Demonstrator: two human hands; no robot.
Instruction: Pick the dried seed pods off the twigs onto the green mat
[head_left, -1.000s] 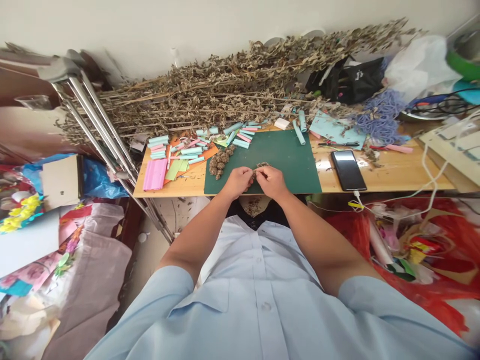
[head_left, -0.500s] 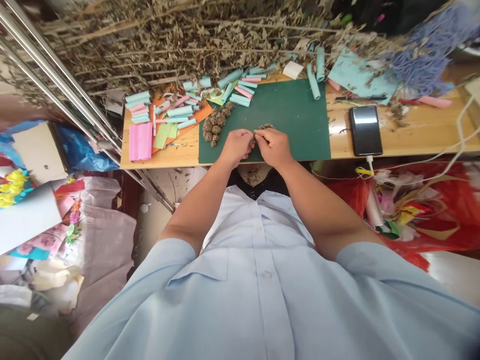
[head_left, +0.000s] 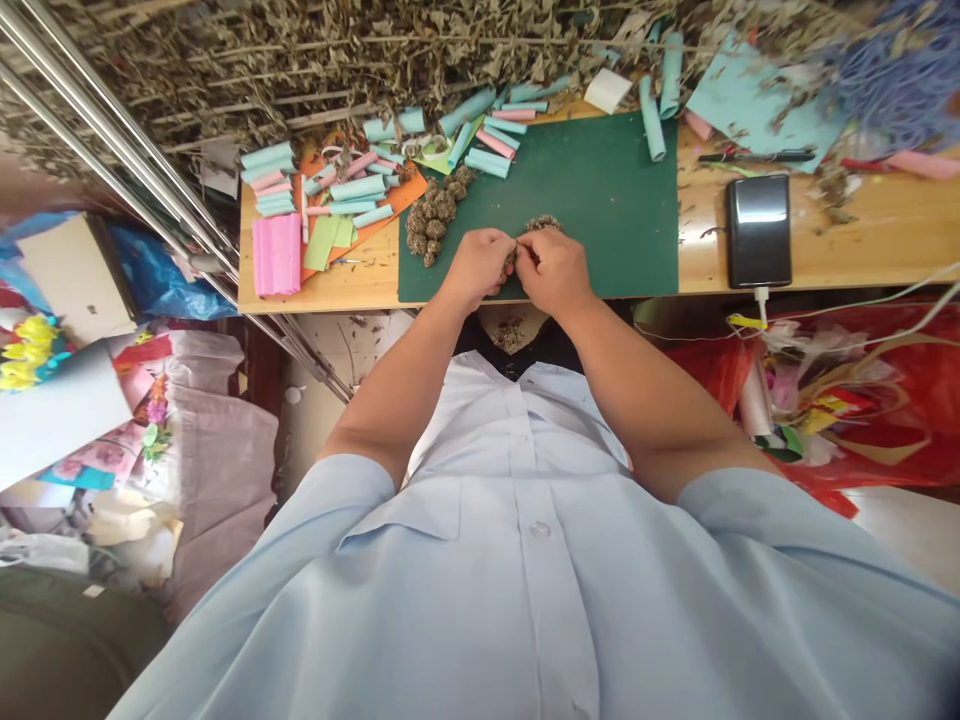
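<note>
Close together over the front edge of the green mat [head_left: 600, 200], my two hands work on a small brown-grey clump of dried plant [head_left: 510, 262]. My left hand [head_left: 478, 265] is curled round it, so most of the clump is hidden. The fingertips of my right hand [head_left: 556, 268] are pinched together against its right side. Just beyond my right hand lies another dried clump [head_left: 544, 222], partly covered by the knuckles. A pile of round dried clumps [head_left: 433, 218] rests on the mat's left side.
Long dried leafy stalks [head_left: 300, 60] stretch across the back. Rolled blue and pink papers [head_left: 360, 188] crowd the left of the wooden table [head_left: 367, 275]. To the right are a pen [head_left: 757, 156], a phone-like black device [head_left: 759, 230] with a cable, and blue strings [head_left: 900, 75]. Metal poles [head_left: 112, 140] slant at left.
The view has shifted a little, so the table sits higher in it. My hands stay together on the clump, with only slight finger movement.
</note>
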